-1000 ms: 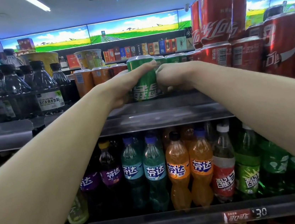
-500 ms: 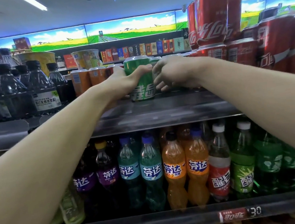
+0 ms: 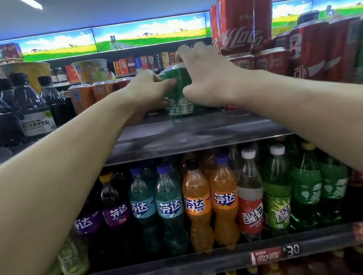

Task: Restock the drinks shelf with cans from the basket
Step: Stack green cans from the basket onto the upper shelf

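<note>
Red cans (image 3: 237,16), upper shelf right: white Coca-Cola script in Chinese characters. Green can (image 3: 179,96) between both hands: large white characters, partly covered, unreadable. Lower shelf bottles: "芬达" on purple (image 3: 116,214), teal (image 3: 169,205) and orange (image 3: 197,201) labels; "醒目" on a red-label bottle (image 3: 252,215). Price tag (image 3: 275,254) on shelf edge: "可口可乐", "30".

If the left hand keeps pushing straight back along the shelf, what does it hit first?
Probably the orange cans standing just behind the left hand, which grips the green can. Depth is hard to judge; the hand may pass to their right.
</note>
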Demonstrator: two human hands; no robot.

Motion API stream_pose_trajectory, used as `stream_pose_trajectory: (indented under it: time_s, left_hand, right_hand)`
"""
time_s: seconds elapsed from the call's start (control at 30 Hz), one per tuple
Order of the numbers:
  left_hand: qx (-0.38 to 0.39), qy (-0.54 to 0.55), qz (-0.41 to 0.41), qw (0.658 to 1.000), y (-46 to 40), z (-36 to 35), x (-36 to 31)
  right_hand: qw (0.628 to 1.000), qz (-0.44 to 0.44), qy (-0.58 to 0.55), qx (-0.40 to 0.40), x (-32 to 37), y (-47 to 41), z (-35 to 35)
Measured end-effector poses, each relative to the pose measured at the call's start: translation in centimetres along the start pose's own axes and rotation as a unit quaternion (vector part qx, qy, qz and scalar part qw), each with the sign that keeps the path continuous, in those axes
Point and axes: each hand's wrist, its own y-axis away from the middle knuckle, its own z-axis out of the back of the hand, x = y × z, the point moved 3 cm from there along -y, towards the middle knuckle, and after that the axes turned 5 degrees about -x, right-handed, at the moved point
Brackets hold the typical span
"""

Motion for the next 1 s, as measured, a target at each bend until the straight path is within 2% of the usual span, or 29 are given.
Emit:
stream_pose_trajectory:
  time_s: [0.07,0.2,0.27,0.4,0.6,0.8,0.9,1.0]
  left_hand:
    - [0.008,0.01,0.012,1.0,0.3,-0.6,0.1]
    - [0.066,-0.005,0.034,0.997,1.1,-0.9,0.2]
    - [0.08,-0.022,0.046,0.996,1.3,-0.8,0.2]
    - [0.043,-0.069,0.042,0.996,1.3,-0.5,0.7]
    - [-0.028,-0.246,-0.073,0.966,3.2,0.6,0.2]
    - [-0.139,-0.266,-0.191,0.934,7.2,1.4,0.9]
    - [-0.207,-0.25,-0.255,0.911,10.3,1.9,1.9]
    - [-0.263,-0.226,-0.307,0.887,14.4,2.0,2.9]
  right_hand:
    - [1.0,0.019,0.0,0.01,0.2,0.4,-0.6]
    - [0.991,-0.003,0.006,0.133,0.0,0.6,-3.0]
    - [0.991,-0.011,0.021,0.131,-0.3,0.1,-3.6]
    - [0.991,-0.047,0.043,0.12,-1.2,-0.9,-3.7]
    - [0.983,-0.083,0.056,0.154,-1.3,-0.9,-4.1]
    - [0.978,-0.095,0.062,0.174,-0.9,-0.7,-3.8]
    - [0.989,-0.08,0.056,0.112,-0.3,-0.2,-3.4]
    - [0.998,-0.025,-0.009,-0.061,0.9,1.9,-2.7]
